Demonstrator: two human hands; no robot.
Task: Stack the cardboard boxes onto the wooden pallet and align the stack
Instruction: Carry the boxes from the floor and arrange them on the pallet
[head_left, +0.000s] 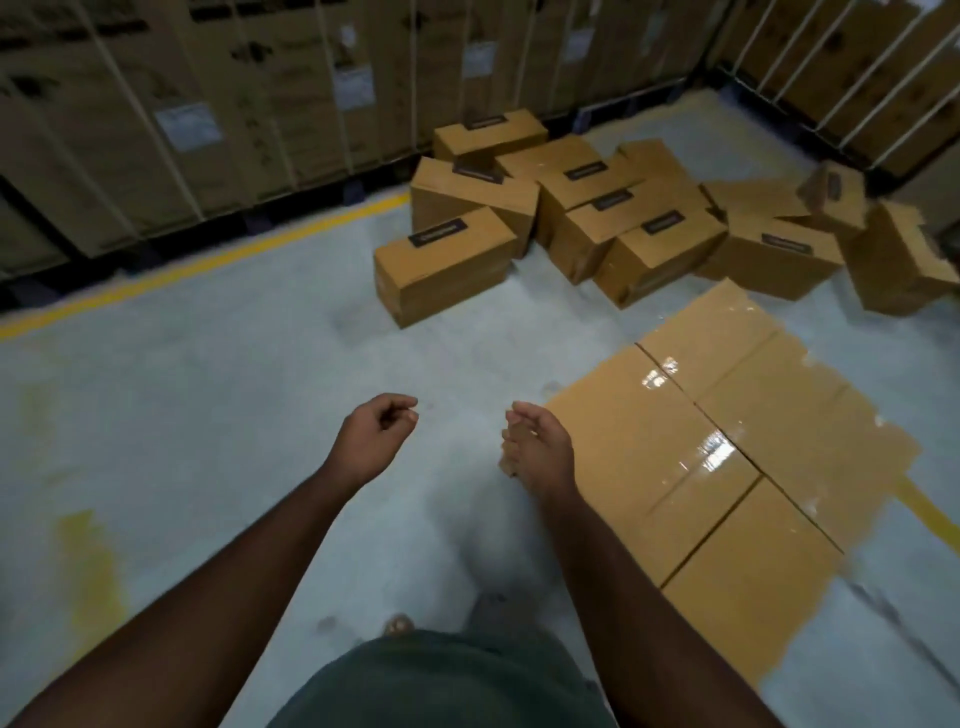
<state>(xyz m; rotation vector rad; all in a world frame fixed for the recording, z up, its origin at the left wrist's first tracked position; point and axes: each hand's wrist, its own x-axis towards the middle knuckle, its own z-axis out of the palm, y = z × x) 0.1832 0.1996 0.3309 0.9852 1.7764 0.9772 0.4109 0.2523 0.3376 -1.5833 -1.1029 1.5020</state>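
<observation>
Boxes (727, 447) beside right hand (540, 441), seemingly apart

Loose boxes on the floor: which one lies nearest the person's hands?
The lone box at the pile's front left, dark label on top. It sits apart on bare floor, closer to the left hand than the rest.

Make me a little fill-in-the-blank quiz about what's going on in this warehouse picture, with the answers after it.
1. Both the left hand and the right hand hold ____.
2. The stacked boxes lie on the person's ____ side.
3. The line painted on the floor is ____.
4. The loose boxes lie on the ____.

Answers: nothing; right; yellow; floor
</observation>
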